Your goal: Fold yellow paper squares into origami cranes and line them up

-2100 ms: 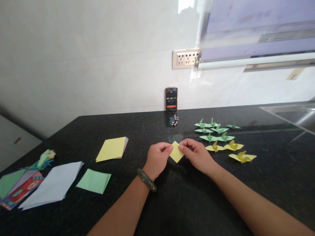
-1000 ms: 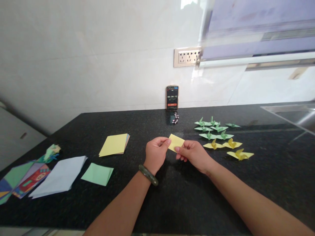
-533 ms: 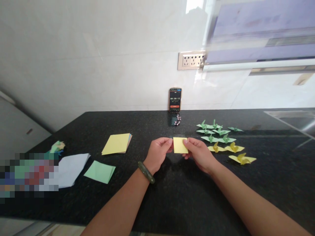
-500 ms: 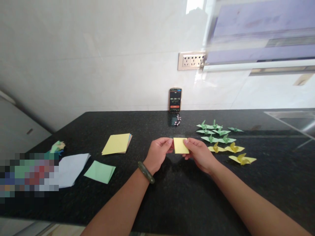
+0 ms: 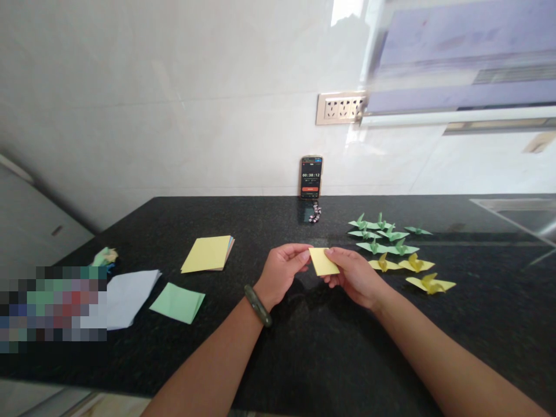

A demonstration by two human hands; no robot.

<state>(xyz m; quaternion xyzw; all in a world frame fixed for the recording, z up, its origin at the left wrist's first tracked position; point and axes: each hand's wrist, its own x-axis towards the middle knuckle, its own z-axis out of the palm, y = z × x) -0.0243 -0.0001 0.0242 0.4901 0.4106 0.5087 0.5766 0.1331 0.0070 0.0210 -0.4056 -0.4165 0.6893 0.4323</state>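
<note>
A small folded square of yellow origami paper (image 5: 324,263) is held just above the dark countertop, between my two hands. My right hand (image 5: 351,270) pinches its right side, thumb on top and fingers curled beneath. At its upper left corner, my left hand (image 5: 284,271) grips the edge between thumb and forefinger. Right of my hands stand several green paper cranes (image 5: 373,247) and three yellow paper cranes (image 5: 430,284). To the left lie a stack of paper sheets (image 5: 207,253), yellow on top, and a folded green paper (image 5: 178,302).
A phone (image 5: 311,177) showing a timer leans against the wall, its beaded strap (image 5: 315,212) on the counter. White paper (image 5: 130,300) and a crumpled bit of coloured paper (image 5: 105,257) lie far left, beside a blurred patch. A sink edge (image 5: 512,223) is at right, a socket panel (image 5: 341,108) above.
The yellow square has turned slightly, its lower edge swinging to the right and a corner now at my left fingertips. Both hands keep hold of it; the view has shifted a little.
</note>
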